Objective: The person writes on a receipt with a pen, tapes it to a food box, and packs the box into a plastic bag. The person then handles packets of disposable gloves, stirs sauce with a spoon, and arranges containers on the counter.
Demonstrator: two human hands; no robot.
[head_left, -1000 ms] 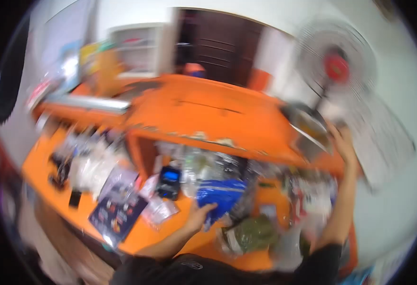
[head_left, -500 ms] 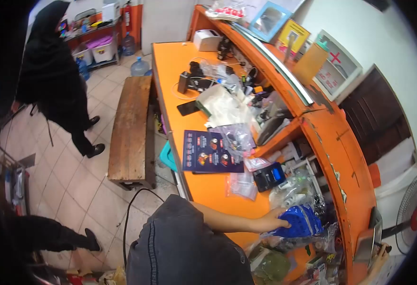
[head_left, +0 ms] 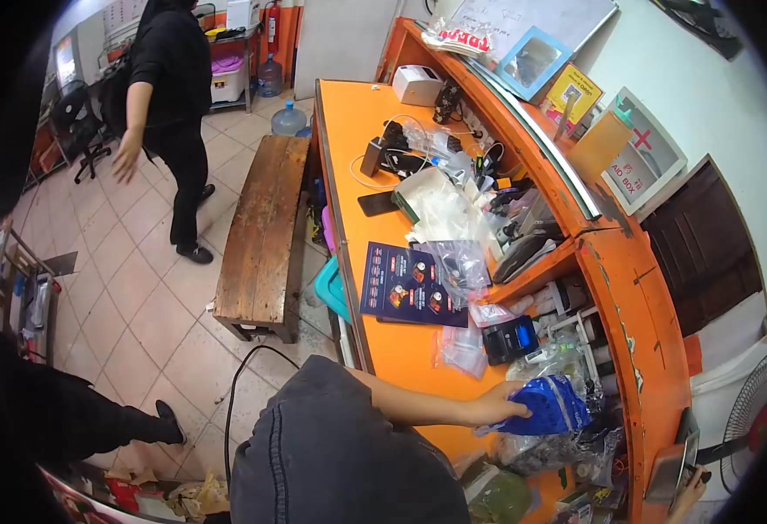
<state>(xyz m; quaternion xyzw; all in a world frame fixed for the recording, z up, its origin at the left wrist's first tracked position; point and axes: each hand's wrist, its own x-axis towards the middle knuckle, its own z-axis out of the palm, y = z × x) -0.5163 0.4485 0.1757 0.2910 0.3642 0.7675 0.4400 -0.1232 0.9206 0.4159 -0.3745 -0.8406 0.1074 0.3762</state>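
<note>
My left hand [head_left: 501, 407] is closed on the near edge of a shiny blue plastic packet [head_left: 548, 405] with pale lettering. The bent arm in a dark grey sleeve [head_left: 340, 445] reaches across the counter from the bottom of the view. Clear plastic bags [head_left: 523, 450] lie under and around the packet. Just beyond it sits a small black device with a blue-lit screen [head_left: 511, 340]. A green rounded item in clear plastic [head_left: 499, 496] lies nearer me. My right hand is not in view.
An orange counter [head_left: 346, 131] holds dark printed menus [head_left: 405, 284], a phone [head_left: 377, 203] and a white cloth-like heap [head_left: 440, 205]. Its raised ledge [head_left: 637, 323] runs along the right. A wooden bench [head_left: 261, 231] stands left. One person in black [head_left: 169, 96] stands beyond; another's leg [head_left: 104, 406] shows lower left.
The view has shifted, so the counter sits farther right and lower. The person in black has moved right, with an arm now showing. My left hand keeps its hold on the blue packet.
</note>
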